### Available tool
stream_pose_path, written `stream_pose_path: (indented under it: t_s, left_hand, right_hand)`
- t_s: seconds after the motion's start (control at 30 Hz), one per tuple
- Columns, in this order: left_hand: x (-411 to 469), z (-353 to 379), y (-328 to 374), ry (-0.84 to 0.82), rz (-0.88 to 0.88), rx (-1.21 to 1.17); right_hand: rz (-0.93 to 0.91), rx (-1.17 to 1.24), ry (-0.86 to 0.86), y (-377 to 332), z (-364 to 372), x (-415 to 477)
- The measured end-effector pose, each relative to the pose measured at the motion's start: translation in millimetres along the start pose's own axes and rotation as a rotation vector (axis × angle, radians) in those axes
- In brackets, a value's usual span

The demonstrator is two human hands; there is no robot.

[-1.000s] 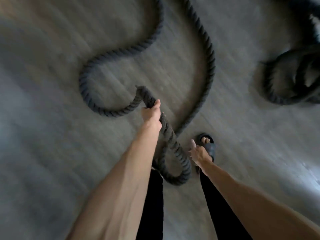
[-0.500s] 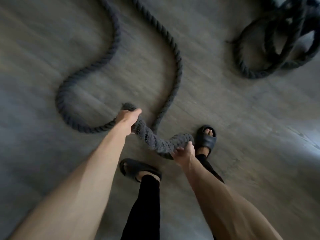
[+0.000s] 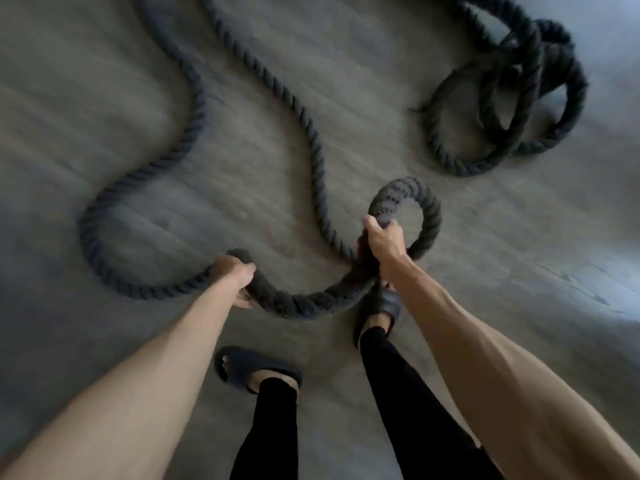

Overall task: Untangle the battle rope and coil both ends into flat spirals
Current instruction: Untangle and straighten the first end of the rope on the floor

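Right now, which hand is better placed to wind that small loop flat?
Probably the right hand: it grips the battle rope where the loop closes; the left hand grips away from it.

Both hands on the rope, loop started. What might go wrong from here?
The rope sags beside the right sandal; a step may snag it. The small loop in the right hand looks tight and may kink rather than lie flat. The crossed pile beyond could cinch if pulled.
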State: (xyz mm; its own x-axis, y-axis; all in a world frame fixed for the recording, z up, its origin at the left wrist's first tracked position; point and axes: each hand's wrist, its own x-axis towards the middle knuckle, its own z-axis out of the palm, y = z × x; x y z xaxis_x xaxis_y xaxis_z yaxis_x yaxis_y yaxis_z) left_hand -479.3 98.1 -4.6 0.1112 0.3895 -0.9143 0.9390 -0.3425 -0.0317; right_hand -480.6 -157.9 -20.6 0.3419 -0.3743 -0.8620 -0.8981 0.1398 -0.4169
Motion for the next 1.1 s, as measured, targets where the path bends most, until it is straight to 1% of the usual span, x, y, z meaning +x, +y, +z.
stream_pose_path:
  t_s: [0.03,0.07,0.1,0.13,0.2,0.23,0.3,0.33,0.37,0.43,0.5,0.57,0.63,0.67,0.7,0.73,0.8,0.83,0.9,0.93,1.0,1.1]
  left_hand:
    - [-6.6,4.9,6.4,0.092,0.093,0.164]
    - [-14.2,10.7,16.4,0.180,0.204,0.311]
    - [-24.6,18.3,30.5,0.226,0.328,0.410]
    - [-36.3,28.2,46.5,0.222,0.437,0.444]
    - [-57.6,53.4,80.8,0.154,0.604,0.378]
    - [-66.3,68.3,99.3,0.127,0.664,0.323]
    - [-81.1,99.3,133.3,0.096,0.760,0.249]
    - [-85.8,112.6,148.0,0.108,0.767,0.231]
    - [-87.3,122.9,159.3,0.136,0.721,0.231]
    - [-78.7,136.0,171.7,0.217,0.550,0.225]
    - [-64.3,141.6,173.6,0.255,0.405,0.151]
    - [-48.2,145.8,171.0,0.261,0.353,0.145]
    - [-36.5,151.3,168.7,0.232,0.376,0.199]
    - [-31.5,153.7,168.8,0.178,0.409,0.181]
    - [-30.4,157.0,168.5,0.086,0.424,0.085]
    - [-33.8,160.7,168.5,-0.038,0.412,-0.054]
    - [-44.7,164.5,168.4,-0.324,0.300,-0.269]
    - [-50.1,165.8,168.1,-0.457,0.237,-0.328]
    - [-61.5,167.1,166.1,-0.735,0.097,-0.387]
    - [-67.1,165.5,164.6,-0.865,0.036,-0.396]
    - [-74.1,158.6,159.2,-1.082,-0.019,-0.335]
    - [-83.2,143.0,146.1,-1.278,-0.023,-0.114]
  right_hand:
    - [-0.114,-0.238,0.055,4.1,-3.4,-1.7]
    - [-0.200,-0.416,0.081,8.9,-5.6,-4.8]
    - [-0.272,-0.552,0.100,13.8,-6.6,-7.9]
    - [-0.343,-0.674,0.119,19.3,-7.9,-10.8]
    - [-0.481,-0.873,0.140,28.4,-9.4,-15.4]
    - [-0.528,-0.935,0.139,31.5,-10.8,-17.4]
    - [-0.570,-1.029,0.115,34.2,-15.5,-23.8]
    - [-0.579,-1.066,0.095,35.4,-18.0,-27.7]
    - [-0.588,-1.093,0.080,36.5,-20.3,-31.8]
    - [-0.628,-1.119,0.063,38.8,-24.8,-37.6]
    - [-0.682,-1.138,0.051,42.9,-27.9,-39.4]
    - [-0.689,-1.112,-0.018,49.4,-30.5,-41.4]
    - [-0.685,-1.024,-0.096,59.5,-34.9,-41.4]
    - [-0.662,-0.950,-0.106,62.3,-39.6,-40.4]
    - [-0.627,-0.853,-0.103,64.2,-46.0,-38.4]
    - [-0.589,-0.746,-0.094,63.9,-54.1,-35.4]
    - [-0.458,-0.518,-0.130,56.5,-68.2,-24.8]
    - [-0.367,-0.380,-0.141,48.1,-74.5,-17.3]
    - [-0.114,-0.014,-0.119,27.1,-87.2,3.9]
    - [0.020,0.190,-0.135,15.5,-94.4,16.7]
    - [0.172,0.501,-0.183,-6.9,-110.1,39.6]
    - [0.271,0.748,-0.251,-34.8,-131.6,65.7]
